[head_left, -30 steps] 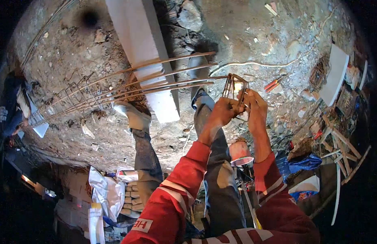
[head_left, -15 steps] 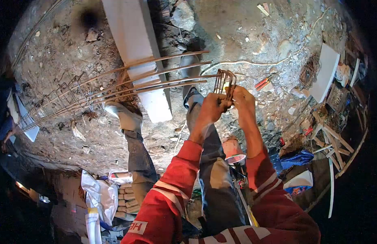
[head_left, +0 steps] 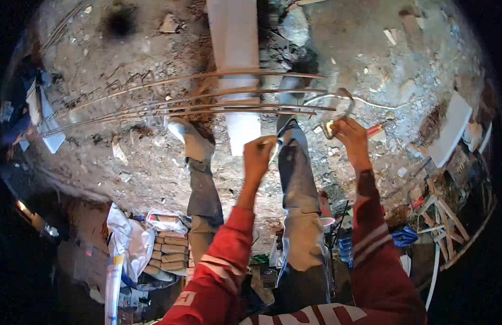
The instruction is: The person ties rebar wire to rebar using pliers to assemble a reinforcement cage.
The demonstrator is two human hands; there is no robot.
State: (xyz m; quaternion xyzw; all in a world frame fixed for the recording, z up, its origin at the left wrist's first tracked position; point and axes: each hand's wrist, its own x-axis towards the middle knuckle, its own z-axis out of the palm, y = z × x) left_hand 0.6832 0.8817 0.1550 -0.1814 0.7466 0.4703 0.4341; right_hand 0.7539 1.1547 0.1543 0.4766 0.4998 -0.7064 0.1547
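on the dirt ground [head_left: 359, 38] lie a pale beam [head_left: 233, 40], a rock [head_left: 296, 27], a cable [head_left: 385, 106]

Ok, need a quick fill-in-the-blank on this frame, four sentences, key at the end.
1. The bent metal piece is held in the person's ____ hand.
2. Both sleeves are mainly ____, with pale stripes.
3. The long metal bars pass ____, not under, the pale beam.
4. The crumpled white sheeting lies nearer the ____ sleeve.

Missing words: right; red; over; left.
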